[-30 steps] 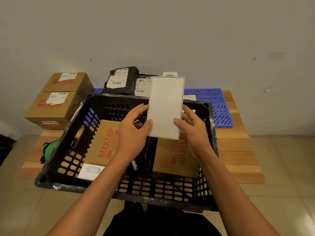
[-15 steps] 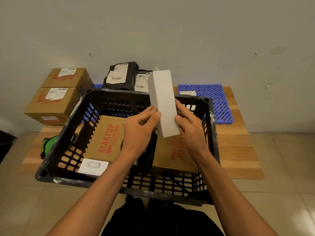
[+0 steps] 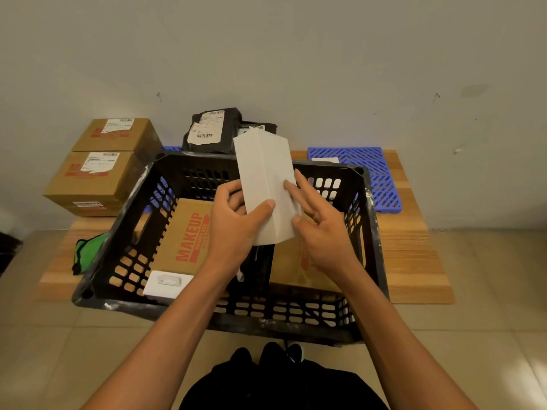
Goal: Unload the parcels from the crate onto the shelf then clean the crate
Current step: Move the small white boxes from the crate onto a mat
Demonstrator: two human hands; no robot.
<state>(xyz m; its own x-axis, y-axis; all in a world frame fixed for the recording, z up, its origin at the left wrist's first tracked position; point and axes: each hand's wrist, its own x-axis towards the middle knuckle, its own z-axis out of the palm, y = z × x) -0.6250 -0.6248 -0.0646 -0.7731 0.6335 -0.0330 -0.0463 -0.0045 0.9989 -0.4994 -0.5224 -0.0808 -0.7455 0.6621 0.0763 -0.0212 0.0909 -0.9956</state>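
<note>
My left hand grips the white box upright above the crate, my right hand steadying with straight fingers, the shelf beyond.

At frame centre, the left hand grips a white box above the black crate; right hand fingers touch it.
</note>
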